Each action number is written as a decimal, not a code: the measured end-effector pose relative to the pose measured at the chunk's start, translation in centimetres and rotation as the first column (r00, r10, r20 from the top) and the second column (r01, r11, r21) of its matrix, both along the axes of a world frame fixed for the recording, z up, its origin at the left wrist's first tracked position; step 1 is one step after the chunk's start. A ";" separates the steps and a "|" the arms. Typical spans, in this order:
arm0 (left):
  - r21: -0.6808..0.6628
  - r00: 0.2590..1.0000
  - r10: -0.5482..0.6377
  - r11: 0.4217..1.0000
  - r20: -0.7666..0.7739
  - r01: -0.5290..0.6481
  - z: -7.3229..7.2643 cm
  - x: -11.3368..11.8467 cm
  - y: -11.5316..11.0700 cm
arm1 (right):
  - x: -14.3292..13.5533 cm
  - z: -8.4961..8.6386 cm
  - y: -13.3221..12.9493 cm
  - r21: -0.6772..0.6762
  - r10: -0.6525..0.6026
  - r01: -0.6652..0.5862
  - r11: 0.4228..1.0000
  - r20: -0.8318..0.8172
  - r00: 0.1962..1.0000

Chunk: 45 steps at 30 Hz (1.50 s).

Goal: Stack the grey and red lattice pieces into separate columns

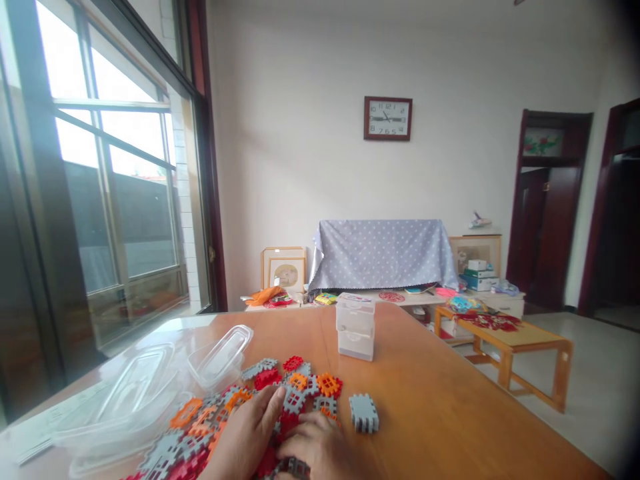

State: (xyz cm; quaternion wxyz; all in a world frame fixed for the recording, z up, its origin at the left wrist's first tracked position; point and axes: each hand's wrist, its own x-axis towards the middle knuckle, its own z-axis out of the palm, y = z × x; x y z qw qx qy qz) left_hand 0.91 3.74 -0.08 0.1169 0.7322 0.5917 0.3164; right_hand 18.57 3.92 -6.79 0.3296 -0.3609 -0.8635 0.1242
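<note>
Tiles (295, 399) heaped toward near edge of table (440, 407); left hand (249, 430), right hand (320, 448) on them, can't tell how open or if gripping. Gray stack (364, 413) just right; tubs (131, 390) near left edge.

We are showing a bare left hand (249, 432) with a thick, rounded thumb (274, 405), its back uncovered as far as the view is reaching. We are also showing a bare right hand (320, 445), its fingers (304, 431) and knuckles blurring slightly in outline.
</note>
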 end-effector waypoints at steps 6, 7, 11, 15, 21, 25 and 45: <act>-0.072 0.987 -0.129 0.988 0.099 0.136 1.3 0.2 -1.2 | -0.2 0.4 -0.6 0.015 -0.045 0.048 0.999 -0.157 0.987; -0.082 0.986 -0.139 0.986 0.093 0.147 1.5 0.2 -1.4 | -0.1 0.7 -0.8 0.007 -0.043 0.045 0.999 -0.172 0.984; -0.103 0.984 -0.160 0.980 0.079 0.168 1.8 0.3 -1.7 | 0.1 2.1 -1.1 -0.014 -0.051 0.049 0.999 -0.217 0.975; -0.093 0.985 -0.152 0.983 0.077 0.159 1.1 -0.1 -1.3 | 0.2 2.5 -1.2 -0.001 -0.082 0.085 0.996 -0.250 0.965; -0.089 0.994 -0.095 0.991 0.055 0.099 -0.6 -0.9 -0.1 | 0.1 1.5 -0.7 0.080 0.033 -0.013 0.997 -0.251 0.967; -0.064 0.994 -0.105 0.992 0.038 0.107 -1.1 -1.1 0.5 | 0.4 1.5 -0.9 0.012 0.020 -0.018 1.000 -0.213 0.977; 0.018 0.988 -0.088 0.996 -0.128 0.091 -5.0 -1.9 3.7 | -1.0 -0.2 -0.1 -0.044 -0.080 0.082 0.996 0.051 0.996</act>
